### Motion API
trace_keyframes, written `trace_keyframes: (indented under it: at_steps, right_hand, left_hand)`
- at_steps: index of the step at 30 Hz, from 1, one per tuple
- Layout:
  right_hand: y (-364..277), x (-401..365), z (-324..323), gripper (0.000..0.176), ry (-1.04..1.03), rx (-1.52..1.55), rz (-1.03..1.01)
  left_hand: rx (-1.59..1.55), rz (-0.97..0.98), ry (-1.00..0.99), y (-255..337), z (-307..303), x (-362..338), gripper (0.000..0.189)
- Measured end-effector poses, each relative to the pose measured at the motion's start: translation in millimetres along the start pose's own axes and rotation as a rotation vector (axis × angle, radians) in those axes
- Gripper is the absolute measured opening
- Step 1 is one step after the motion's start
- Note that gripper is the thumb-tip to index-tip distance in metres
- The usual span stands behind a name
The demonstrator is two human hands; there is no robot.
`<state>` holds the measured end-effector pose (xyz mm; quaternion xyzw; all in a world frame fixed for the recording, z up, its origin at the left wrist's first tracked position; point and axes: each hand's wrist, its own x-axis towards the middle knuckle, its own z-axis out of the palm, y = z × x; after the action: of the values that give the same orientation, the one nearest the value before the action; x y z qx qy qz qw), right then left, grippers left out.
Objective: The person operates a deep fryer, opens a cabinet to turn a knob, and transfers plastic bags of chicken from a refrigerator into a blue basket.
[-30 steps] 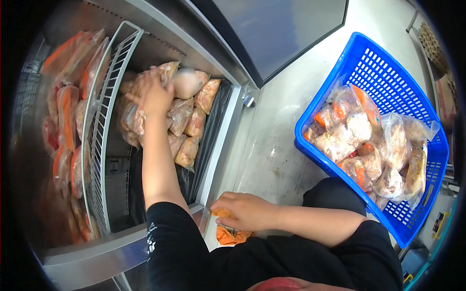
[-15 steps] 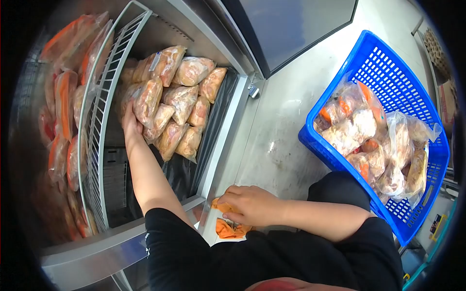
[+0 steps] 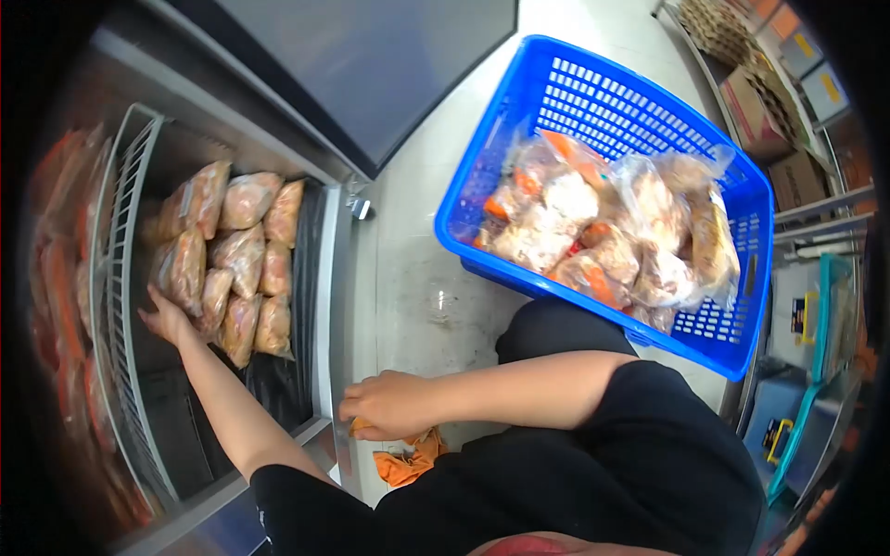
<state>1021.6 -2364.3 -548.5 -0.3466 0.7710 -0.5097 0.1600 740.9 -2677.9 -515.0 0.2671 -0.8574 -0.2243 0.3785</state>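
My left hand is inside the steel cabinet, at the lower left of a pile of clear bags of pale meat. Its fingers are spread and it holds nothing; a white wire rack stands just left of it. At the cabinet's front edge, my right hand has its fingers curled over part of an orange cloth. A blue perforated basket sits on the floor to the right, with several bags of meat and orange pieces inside.
More bagged items lie beyond the rack at the far left. An open door extends at the top. Shelving at the right carries cardboard boxes and egg trays; bins with teal edges stand below.
The view has swung right, so the basket and pile appear further left. My left hand has come off the bag it was touching, and its fingers have opened. The bags remain stacked.
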Motion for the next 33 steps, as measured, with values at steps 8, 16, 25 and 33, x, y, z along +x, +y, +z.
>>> trace_keyframes:
  at_steps: [8, 16, 25, 33]
  right_hand:
    - [-6.8, -6.2, -9.2, 0.031, -0.006, -0.031, -0.032]
    - [6.8, -135.6, -186.7, 0.043, 0.397, -0.199, 0.185]
    - [58.5, -492.4, -300.6, 0.047, 0.587, -0.575, 1.762]
    - [81.6, -468.8, -152.0, 0.120, 0.746, -0.517, 1.904]
  left_hand:
    - [-0.184, 0.384, 0.027, 2.3, -47.9, -10.9, 0.058]
    - [-0.074, 1.069, -0.843, -32.2, -112.4, -267.7, 0.036]
    - [0.184, 0.448, -1.162, -120.6, -164.2, -289.0, 0.031]
    - [0.114, 0.555, -1.158, -71.6, -137.6, -279.8, 0.028]
